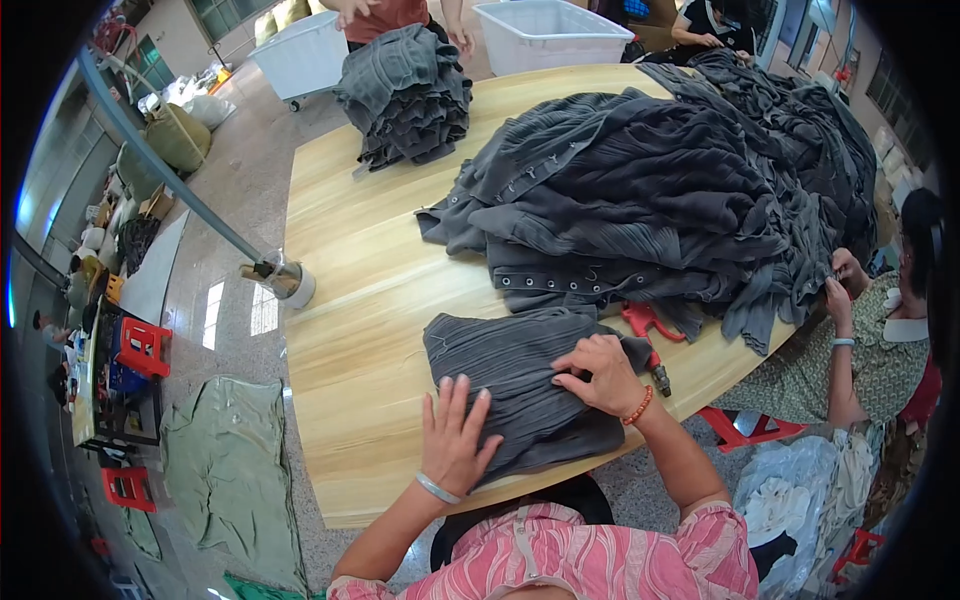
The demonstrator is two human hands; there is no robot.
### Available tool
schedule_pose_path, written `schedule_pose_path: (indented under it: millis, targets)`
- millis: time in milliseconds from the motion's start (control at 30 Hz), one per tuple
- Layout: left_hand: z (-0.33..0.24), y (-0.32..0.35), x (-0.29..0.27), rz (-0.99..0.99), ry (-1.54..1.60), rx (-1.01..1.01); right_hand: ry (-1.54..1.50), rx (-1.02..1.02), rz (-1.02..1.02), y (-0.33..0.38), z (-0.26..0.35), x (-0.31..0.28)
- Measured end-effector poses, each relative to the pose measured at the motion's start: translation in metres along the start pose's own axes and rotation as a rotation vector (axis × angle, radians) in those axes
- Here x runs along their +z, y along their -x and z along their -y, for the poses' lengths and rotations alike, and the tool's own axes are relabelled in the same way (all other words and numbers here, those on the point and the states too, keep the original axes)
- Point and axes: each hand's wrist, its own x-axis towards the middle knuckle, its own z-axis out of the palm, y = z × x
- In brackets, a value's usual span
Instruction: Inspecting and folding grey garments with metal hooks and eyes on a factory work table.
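Dark grey ribbed garment (515, 365): lying folded in a rough rectangle at the near edge of the table surface (350, 410). Its long axis runs roughly left to right, approximately along that edge, ribs following; which end is the collar cannot be determined. Left hand (452, 440): flat on the garment's near left part, fingers spread. Right hand (603, 375): on its right part, fingers bent, thumb near forefinger; whether cloth is pinched cannot be told. Red-handled tool (645, 325): just beyond the garment's right side. Progress, as judged: this piece appears largely folded; a stack (408, 100) of similar pieces stands near the far left corner, while a large loose heap (640, 190) toward the right edge remains unfolded. A co-worker's hands (845, 280) are at that edge.
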Motion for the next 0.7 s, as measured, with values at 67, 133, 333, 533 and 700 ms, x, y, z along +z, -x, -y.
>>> schedule_pose_path:
  millis: [67,133,333,533,700]
  targets:
    - [-0.003,0.007,0.002,0.037,0.006,0.041,-0.063,-0.008,0.028,-0.005,-0.003,-0.004]
    - [-0.002,0.011,0.007,0.092,0.034,0.023,-0.195,0.147,-0.088,-0.016,0.005,-0.014]
    - [0.001,0.007,0.008,0.085,0.012,0.021,0.161,0.014,-0.659,-0.069,0.026,-0.026]
    - [0.001,0.005,0.013,0.034,0.013,0.04,0.134,-0.17,-0.097,-0.104,0.072,0.066]
    - [0.001,-0.001,0.037,0.054,0.001,0.02,-0.019,-0.071,0.201,-0.108,0.067,0.11]
